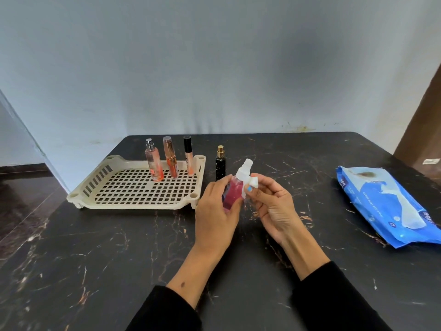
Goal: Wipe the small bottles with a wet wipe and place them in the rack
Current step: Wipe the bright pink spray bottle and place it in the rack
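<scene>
My left hand (218,212) grips a small pink spray bottle (232,193) with a white pump top, held tilted above the table. My right hand (272,206) pinches a small white wet wipe (251,183) against the bottle's neck and side. A cream plastic rack (124,189) lies to the left. At its far edge stand three bottles: a pink spray bottle (154,163), a rose-gold tube (170,158) and a slim gloss tube with a black cap (188,156). A black bottle with a gold cap (220,163) stands on the table just right of the rack, behind my hands.
A blue pack of wet wipes (386,206) lies at the right on the black marble table (95,259). A pale wall rises behind the table's far edge. A brown door frame (420,120) shows at the right, floor at the left.
</scene>
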